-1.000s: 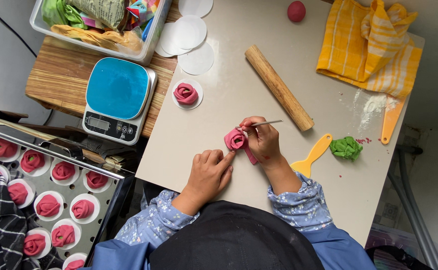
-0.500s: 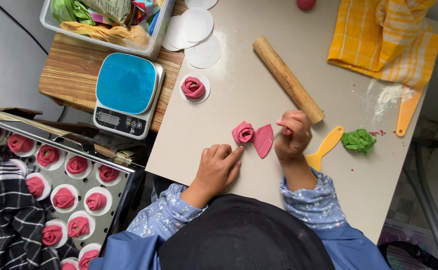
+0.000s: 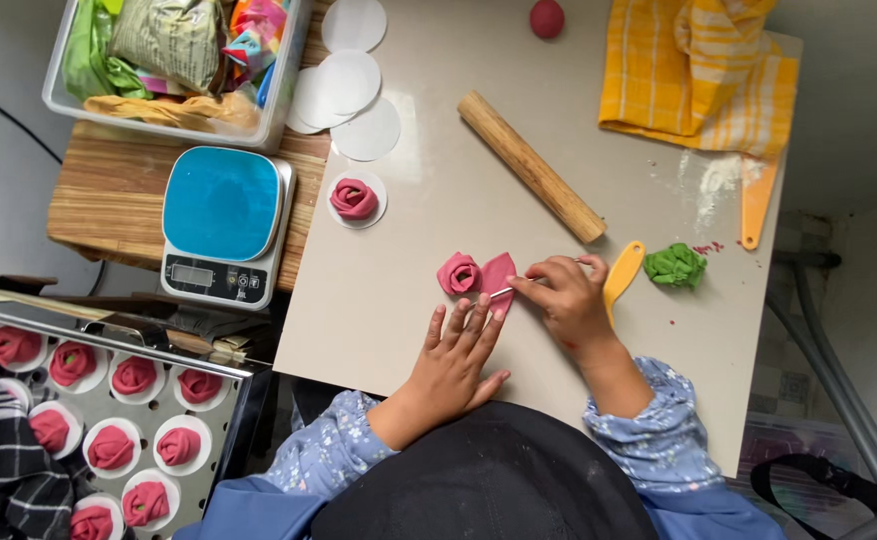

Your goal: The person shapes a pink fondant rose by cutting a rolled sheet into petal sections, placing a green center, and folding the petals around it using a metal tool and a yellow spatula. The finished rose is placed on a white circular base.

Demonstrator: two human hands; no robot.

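At the far left, a steel tray point(image 3: 221, 372) is holding rows of pink dough roses point(image 3: 135, 375) on white paper rounds. Just right of it, a blue-topped kitchen scale point(image 3: 223, 222) is sitting on a wooden board point(image 3: 99, 190), with a clear tub point(image 3: 174, 60) of packets behind it. Loose white paper discs point(image 3: 349, 85) are lying at the table's point(image 3: 379, 290) back edge, and one finished rose point(image 3: 355, 198) is resting on its own disc nearby.

Your left hand point(image 3: 454, 355) is lying flat, fingers spread and straight, gripping nothing; its fingertips are reaching up to the flat pink dough petal point(image 3: 500, 272). That petal is touching the rolled pink dough rose point(image 3: 459, 273), which is sitting on the table just above your left fingertips. Your right hand point(image 3: 571, 300) is pinching a thin stick tool point(image 3: 507, 291) between thumb and forefinger, the other fingers curled in, its tip meeting the petal's lower edge.

A wooden rolling pin point(image 3: 531, 166) is lying diagonally beyond your hands. Just beside your right hand is a yellow scraper point(image 3: 623, 272), then a lump of green dough point(image 3: 676, 266), an orange scraper point(image 3: 757, 200), and a yellow striped cloth point(image 3: 699, 70). A ball of pink dough point(image 3: 547, 17) is sitting at the table's far edge.
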